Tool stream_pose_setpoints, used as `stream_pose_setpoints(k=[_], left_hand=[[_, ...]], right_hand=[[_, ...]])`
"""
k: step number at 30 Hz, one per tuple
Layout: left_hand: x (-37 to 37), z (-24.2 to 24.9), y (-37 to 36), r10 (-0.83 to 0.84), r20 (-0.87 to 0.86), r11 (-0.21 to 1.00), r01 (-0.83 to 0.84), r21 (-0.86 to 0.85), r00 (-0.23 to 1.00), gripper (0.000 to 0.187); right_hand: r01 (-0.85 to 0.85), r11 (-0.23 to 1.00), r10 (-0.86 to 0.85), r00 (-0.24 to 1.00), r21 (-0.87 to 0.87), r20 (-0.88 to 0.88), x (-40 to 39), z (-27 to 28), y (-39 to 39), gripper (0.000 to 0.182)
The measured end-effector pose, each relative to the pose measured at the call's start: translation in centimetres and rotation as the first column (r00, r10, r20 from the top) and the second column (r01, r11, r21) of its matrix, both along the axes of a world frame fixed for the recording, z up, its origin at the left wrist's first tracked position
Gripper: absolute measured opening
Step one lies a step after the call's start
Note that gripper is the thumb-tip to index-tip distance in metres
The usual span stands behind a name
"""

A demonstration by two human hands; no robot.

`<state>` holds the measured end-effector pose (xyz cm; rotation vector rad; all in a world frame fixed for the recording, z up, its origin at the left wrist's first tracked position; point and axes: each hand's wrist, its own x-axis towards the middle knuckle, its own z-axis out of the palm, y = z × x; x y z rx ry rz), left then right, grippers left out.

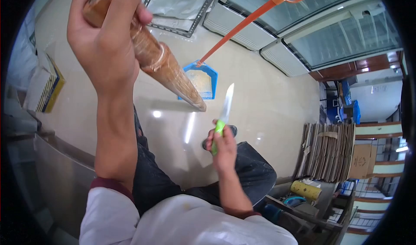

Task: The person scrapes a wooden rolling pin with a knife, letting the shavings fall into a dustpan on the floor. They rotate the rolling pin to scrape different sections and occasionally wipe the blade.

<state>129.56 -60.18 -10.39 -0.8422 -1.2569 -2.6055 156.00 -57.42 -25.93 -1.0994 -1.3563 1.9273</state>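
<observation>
Fingers of the left hand, the nearest thing to the camera, are curled closed around the upper part of a long brown roll covered in clear film. The roll slants from that grip down to the right, its narrow far end tapering over the pale floor; whether the tip touches the floor, I cannot tell. A raised ridge of film rings it about midway. Held at one end only, it probably swings easily at the tip, so a firm wrist and a steady angle matter most, with a grip snug enough not to slip on the smooth film but not so hard that it crushes the roll.

To the right and lower, the right hand has its fingers closed on the green handle of a knife. The bare blade points away from the body, just beside the roll's narrow end but apart from it. Good handling means short, controlled movements, the edge turned from the left hand and both knees.

Beyond, a blue dustpan with an orange handle stands near the roll's far end. Flattened cardboard is stacked well apart on the right.
</observation>
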Motion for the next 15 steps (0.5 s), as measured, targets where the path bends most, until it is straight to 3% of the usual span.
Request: stream_pose_setpoints(k=[4,8,13,15], left_hand=[[-0.4,-0.2,-1.1,-0.128,0.09,0.991,0.13,-0.012,0.988,0.011],[-1.8,-0.7,-2.2,-0.191,0.135,0.98,0.197,-0.03,0.972,0.011],[-4.0,-1.3,-3.7,-0.355,0.263,0.935,0.344,0.088,0.897,0.015],[-4.3,-1.5,-4.0,-0.284,0.292,0.955,0.297,-0.001,0.913,0.015]], right_hand=[[-0.1,0.993,0.108,0.983,0.062,-0.149,-4.6,5.4,3.6,0.025],[-0.169,0.985,0.174,0.973,0.041,-0.15,-7.6,6.6,4.0,0.023],[-0.248,0.943,0.274,0.957,0.22,-0.096,-11.9,8.2,4.3,0.02],[-0.356,0.902,0.384,0.92,0.245,-0.076,-13.7,9.9,4.9,0.023]])
